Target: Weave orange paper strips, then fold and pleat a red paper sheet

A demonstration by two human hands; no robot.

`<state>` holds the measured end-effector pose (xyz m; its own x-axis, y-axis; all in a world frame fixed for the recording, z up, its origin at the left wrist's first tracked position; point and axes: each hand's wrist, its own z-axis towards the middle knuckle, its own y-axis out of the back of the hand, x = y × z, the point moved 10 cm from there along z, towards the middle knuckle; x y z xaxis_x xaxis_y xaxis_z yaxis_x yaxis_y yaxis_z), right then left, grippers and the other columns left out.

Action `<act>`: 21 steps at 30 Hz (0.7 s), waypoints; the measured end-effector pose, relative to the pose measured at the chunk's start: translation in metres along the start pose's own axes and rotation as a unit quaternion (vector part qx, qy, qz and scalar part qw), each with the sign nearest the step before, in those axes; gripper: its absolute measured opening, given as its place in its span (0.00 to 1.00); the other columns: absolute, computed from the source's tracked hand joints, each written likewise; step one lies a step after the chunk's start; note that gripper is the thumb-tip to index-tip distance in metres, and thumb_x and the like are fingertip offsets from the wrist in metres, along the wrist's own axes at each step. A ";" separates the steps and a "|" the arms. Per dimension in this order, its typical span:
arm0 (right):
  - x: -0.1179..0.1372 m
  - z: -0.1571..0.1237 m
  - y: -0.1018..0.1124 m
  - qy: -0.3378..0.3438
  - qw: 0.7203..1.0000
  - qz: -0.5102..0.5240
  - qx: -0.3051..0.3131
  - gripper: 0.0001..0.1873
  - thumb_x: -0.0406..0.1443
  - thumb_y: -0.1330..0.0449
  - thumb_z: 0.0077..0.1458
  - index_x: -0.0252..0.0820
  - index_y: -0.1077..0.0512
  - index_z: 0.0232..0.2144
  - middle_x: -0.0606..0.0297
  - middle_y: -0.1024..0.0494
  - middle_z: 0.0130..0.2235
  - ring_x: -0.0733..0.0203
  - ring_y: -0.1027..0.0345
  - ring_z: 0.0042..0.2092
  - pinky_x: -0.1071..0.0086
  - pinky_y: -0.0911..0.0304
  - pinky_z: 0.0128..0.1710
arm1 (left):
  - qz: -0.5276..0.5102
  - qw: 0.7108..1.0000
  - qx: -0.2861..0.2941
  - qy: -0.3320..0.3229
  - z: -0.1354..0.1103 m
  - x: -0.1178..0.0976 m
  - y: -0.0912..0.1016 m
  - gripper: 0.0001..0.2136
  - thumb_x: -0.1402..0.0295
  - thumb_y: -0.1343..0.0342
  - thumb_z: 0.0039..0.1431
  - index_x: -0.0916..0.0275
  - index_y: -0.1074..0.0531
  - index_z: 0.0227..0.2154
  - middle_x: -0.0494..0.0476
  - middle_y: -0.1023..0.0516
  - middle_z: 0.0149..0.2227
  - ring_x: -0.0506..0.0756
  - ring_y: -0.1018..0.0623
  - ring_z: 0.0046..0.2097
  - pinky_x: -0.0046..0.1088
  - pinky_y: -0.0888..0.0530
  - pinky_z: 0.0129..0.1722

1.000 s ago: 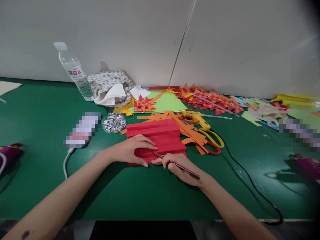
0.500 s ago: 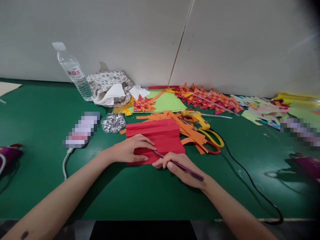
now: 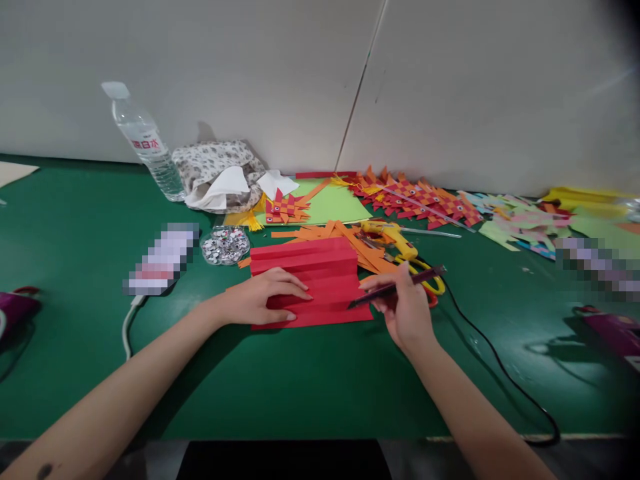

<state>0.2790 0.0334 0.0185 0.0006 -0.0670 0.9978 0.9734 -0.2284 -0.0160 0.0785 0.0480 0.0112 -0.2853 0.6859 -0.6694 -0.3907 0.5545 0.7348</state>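
Observation:
A sheet of red paper (image 3: 325, 283) with crosswise creases lies in front of me on the green table. My left hand (image 3: 267, 297) rests flat on its left half, fingers spread. Over the right edge of the sheet, my right hand (image 3: 407, 310) grips a dark pencil (image 3: 395, 287). The pencil's tip points down and left at the paper; I cannot tell whether it touches. Orange paper strips (image 3: 345, 237) lie just behind the sheet. Scissors (image 3: 435, 279) with yellow and red handles lie partly hidden behind my right hand.
A yellow glue gun (image 3: 397, 239) trails a black cord to the right. Behind are woven paper fish (image 3: 415, 197), a tissue pouch (image 3: 220, 163) and a water bottle (image 3: 150, 150). At left are a box of googly eyes (image 3: 225, 245) and a blurred-out device (image 3: 165, 257) on a white cable.
My right hand has moved right and lifted with the pencil, away from my left fingertips. The pencil's back end now points up and right. My left hand has stayed on the red paper.

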 end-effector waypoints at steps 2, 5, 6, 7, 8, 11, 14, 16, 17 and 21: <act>-0.003 -0.001 -0.007 -0.010 0.999 -0.012 0.028 0.26 0.55 0.46 0.56 0.41 0.28 0.22 0.67 0.35 0.15 0.68 0.47 0.15 0.71 0.53 0.13 | -0.001 1.000 -0.002 -0.001 0.000 0.000 0.000 0.17 0.63 0.43 0.60 0.54 0.31 0.52 0.57 0.29 0.55 0.58 0.32 0.57 0.38 0.35 0.56; -0.006 -0.006 -0.027 -0.039 0.993 -0.023 0.112 0.17 0.50 0.39 0.53 0.41 0.29 0.30 0.71 0.32 0.16 0.68 0.42 0.15 0.74 0.48 0.14 | 0.003 1.000 -0.005 -0.004 0.000 0.000 0.001 0.17 0.63 0.44 0.60 0.54 0.31 0.53 0.57 0.29 0.55 0.58 0.32 0.57 0.38 0.35 0.56; -0.007 -0.008 -0.033 -0.050 0.989 -0.027 0.135 0.16 0.48 0.38 0.52 0.41 0.30 0.32 0.71 0.30 0.17 0.68 0.40 0.16 0.74 0.45 0.15 | 0.006 1.000 -0.005 -0.006 0.000 0.000 0.001 0.17 0.63 0.44 0.60 0.54 0.31 0.53 0.57 0.29 0.55 0.58 0.32 0.57 0.38 0.35 0.56; -0.009 -0.010 -0.039 -0.060 0.986 -0.033 0.155 0.16 0.47 0.37 0.51 0.42 0.31 0.34 0.71 0.28 0.18 0.68 0.39 0.16 0.74 0.43 0.16 | 0.008 1.000 -0.006 -0.007 0.000 0.000 0.000 0.17 0.63 0.44 0.60 0.54 0.31 0.53 0.57 0.29 0.55 0.58 0.32 0.57 0.38 0.35 0.56; -0.010 -0.012 -0.043 -0.068 0.982 -0.041 0.171 0.17 0.46 0.36 0.51 0.42 0.32 0.36 0.72 0.27 0.19 0.69 0.39 0.16 0.75 0.42 0.16 | 0.009 1.000 -0.007 -0.009 0.000 0.000 0.000 0.17 0.63 0.44 0.60 0.53 0.31 0.53 0.57 0.29 0.55 0.58 0.32 0.56 0.38 0.35 0.56; -0.014 -0.018 -0.053 -0.075 0.974 -0.070 0.203 0.16 0.43 0.36 0.52 0.42 0.34 0.39 0.72 0.26 0.20 0.70 0.38 0.17 0.75 0.41 0.18 | 0.007 1.000 -0.015 -0.012 0.000 0.000 0.001 0.17 0.63 0.43 0.59 0.53 0.31 0.52 0.57 0.29 0.54 0.58 0.32 0.56 0.39 0.35 0.55; -0.017 -0.022 -0.059 -0.073 0.967 -0.096 0.225 0.15 0.42 0.37 0.53 0.42 0.34 0.39 0.72 0.26 0.21 0.69 0.36 0.18 0.76 0.40 0.19 | 0.004 1.000 -0.019 -0.011 -0.001 0.000 0.001 0.17 0.63 0.43 0.59 0.53 0.31 0.52 0.57 0.29 0.54 0.59 0.31 0.55 0.39 0.34 0.55; -0.019 -0.023 -0.062 -0.075 0.964 -0.100 0.234 0.14 0.42 0.38 0.54 0.42 0.34 0.39 0.72 0.26 0.22 0.69 0.36 0.19 0.76 0.39 0.20 | 0.004 1.000 -0.018 -0.011 -0.001 0.000 0.001 0.17 0.63 0.43 0.59 0.54 0.31 0.52 0.57 0.29 0.54 0.58 0.31 0.55 0.39 0.34 0.55; -0.020 -0.023 -0.062 -0.077 0.963 -0.100 0.237 0.14 0.42 0.38 0.54 0.42 0.34 0.40 0.72 0.26 0.22 0.69 0.35 0.19 0.76 0.40 0.20 | 0.004 1.000 -0.017 -0.011 -0.001 0.000 0.001 0.17 0.63 0.43 0.59 0.54 0.31 0.52 0.58 0.29 0.54 0.58 0.32 0.55 0.38 0.34 0.55; -0.022 -0.023 -0.062 -0.083 0.963 -0.111 0.233 0.15 0.42 0.39 0.54 0.42 0.33 0.41 0.72 0.26 0.22 0.68 0.35 0.19 0.75 0.40 0.20 | 0.005 1.000 -0.015 -0.008 -0.001 -0.001 0.001 0.17 0.64 0.44 0.59 0.55 0.30 0.52 0.58 0.29 0.54 0.59 0.31 0.55 0.38 0.35 0.55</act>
<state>0.2132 0.0264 -0.0044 -0.2198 0.0990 0.9705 0.9510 0.2435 0.1905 0.0778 0.0478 0.0130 -0.2758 0.6993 -0.6595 -0.4142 0.5327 0.7380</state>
